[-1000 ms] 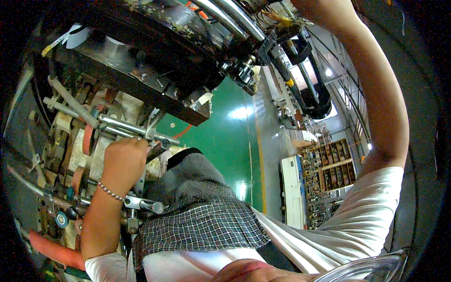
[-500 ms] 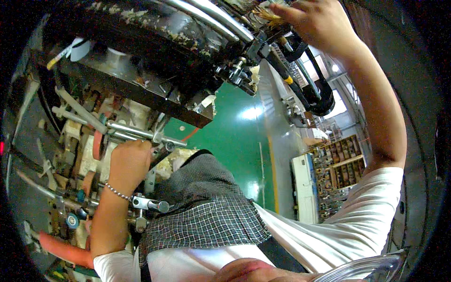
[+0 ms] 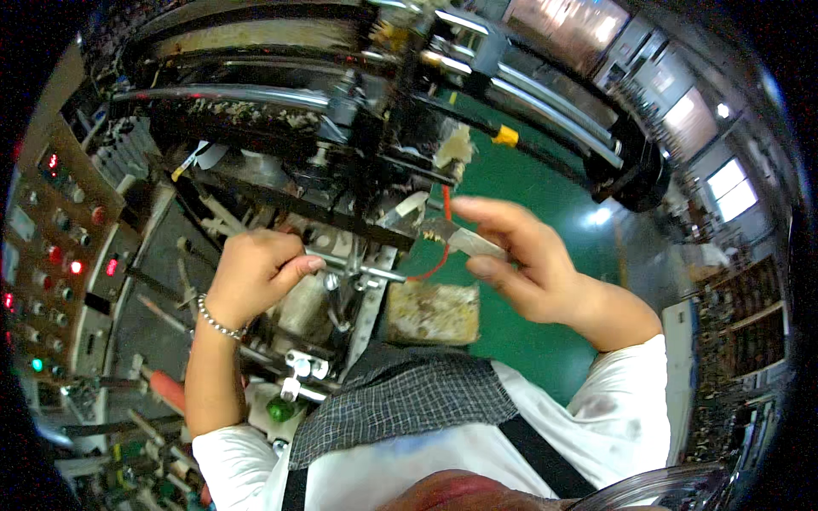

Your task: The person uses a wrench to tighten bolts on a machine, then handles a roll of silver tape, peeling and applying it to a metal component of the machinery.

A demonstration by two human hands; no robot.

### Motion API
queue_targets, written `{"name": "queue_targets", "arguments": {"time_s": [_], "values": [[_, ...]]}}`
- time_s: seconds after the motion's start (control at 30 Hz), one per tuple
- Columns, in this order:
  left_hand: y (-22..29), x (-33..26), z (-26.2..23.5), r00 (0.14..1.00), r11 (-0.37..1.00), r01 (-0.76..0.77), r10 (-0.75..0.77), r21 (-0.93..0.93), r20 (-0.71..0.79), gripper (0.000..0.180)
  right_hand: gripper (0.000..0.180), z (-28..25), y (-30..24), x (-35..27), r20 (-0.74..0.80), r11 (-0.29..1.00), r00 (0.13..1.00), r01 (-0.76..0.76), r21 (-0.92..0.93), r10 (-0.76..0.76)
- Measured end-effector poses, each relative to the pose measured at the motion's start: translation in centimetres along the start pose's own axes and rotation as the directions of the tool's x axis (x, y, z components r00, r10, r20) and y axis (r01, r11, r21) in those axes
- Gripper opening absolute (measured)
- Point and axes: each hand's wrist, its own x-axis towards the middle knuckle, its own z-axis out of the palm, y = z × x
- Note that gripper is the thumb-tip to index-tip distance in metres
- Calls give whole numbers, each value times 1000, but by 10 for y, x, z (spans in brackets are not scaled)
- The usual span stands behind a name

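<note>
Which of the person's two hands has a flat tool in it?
The right hand, with the flat tool between thumb and fingers. The left hand, above a beaded bracelet, is at a metal rod.

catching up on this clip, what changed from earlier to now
The right hand came down from the top edge; a flat, pale piece now shows between its thumb and fingers, though whether it was held earlier is unclear. The view shifted, bringing in a control panel at left. The left hand stayed by the metal rod, fingers curled.
</note>
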Motion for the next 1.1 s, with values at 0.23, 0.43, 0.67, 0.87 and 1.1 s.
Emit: {"name": "queue_targets", "arguments": {"time_s": [0.23,0.43,0.67,0.87,1.1], "values": [[108,14,-1,998,946,-58,54,319,22,29,27,-2,141,-31,-504,991,862,-114,-74,62],[184,30,45,999,973,-22,14,230,36,27,47,-11,227,45,-476,680,691,32,-733,-545],[229,24,105,992,983,115,-121,146,36,26,34,39,266,1,-412,705,789,36,-708,-455],[246,31,127,950,934,311,-296,178,-104,23,24,27,243,-20,-212,691,940,-35,722,268],[227,49,160,548,474,442,-815,-761,-189,37,26,7,183,-62,369,468,927,-297,832,-69]]}}
